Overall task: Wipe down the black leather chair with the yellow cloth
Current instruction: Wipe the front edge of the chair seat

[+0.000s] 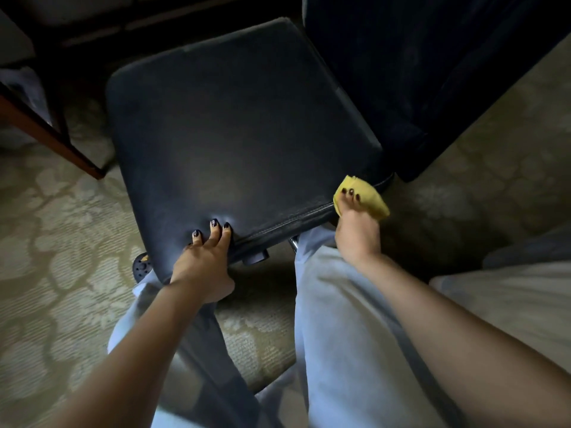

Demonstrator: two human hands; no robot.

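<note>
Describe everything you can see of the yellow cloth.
The yellow cloth is a small, soft-looking piece of fabric, folded or bunched into a wad, plain with no visible print. The right hand holds it, fingers lying over its top, so part of it is hidden. It sits at the near right corner of the black seat, against the seat's side edge near the stitched seam. Whether it is damp cannot be told.
</note>
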